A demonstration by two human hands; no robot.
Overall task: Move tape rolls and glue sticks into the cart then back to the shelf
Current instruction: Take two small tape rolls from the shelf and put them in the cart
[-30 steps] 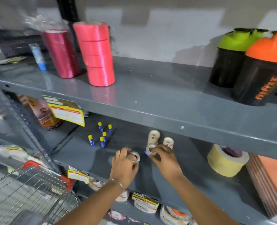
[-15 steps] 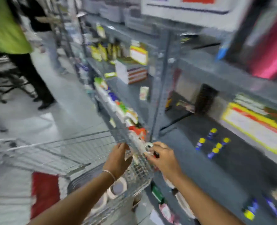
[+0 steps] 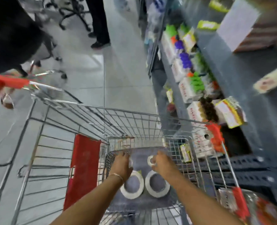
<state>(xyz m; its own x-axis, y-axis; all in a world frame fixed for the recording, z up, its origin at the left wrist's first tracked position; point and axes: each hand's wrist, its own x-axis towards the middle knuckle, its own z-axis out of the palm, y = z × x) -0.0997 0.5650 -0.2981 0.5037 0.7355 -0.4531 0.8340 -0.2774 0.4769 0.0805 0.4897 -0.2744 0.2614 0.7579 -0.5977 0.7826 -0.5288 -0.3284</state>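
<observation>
Both my arms reach down into the wire cart point(image 3: 134, 117). My right hand point(image 3: 163, 163) grips a small clear tape roll point(image 3: 150, 160) low over the cart floor. My left hand point(image 3: 122, 164) is closed around another small tape roll point(image 3: 131, 163), of which only a sliver shows at the fingers. Two larger white tape rolls lie flat on the cart bottom: one point(image 3: 132, 187) partly under my left wrist, the other point(image 3: 157, 185) beside it below my right hand. No glue sticks are in sight.
The grey shelf unit point(image 3: 232, 70) runs along the right, packed with boxed goods and price tags. The cart's red handle point(image 3: 7, 83) is at upper left, a red seat flap point(image 3: 84, 166) inside it. A person's legs point(image 3: 98, 21) and chair bases stand on the tiled aisle beyond.
I turned from the shelf to the cart. Both hands carried small tape rolls off the shelf, over the cart rim, and down near the cart floor.
</observation>
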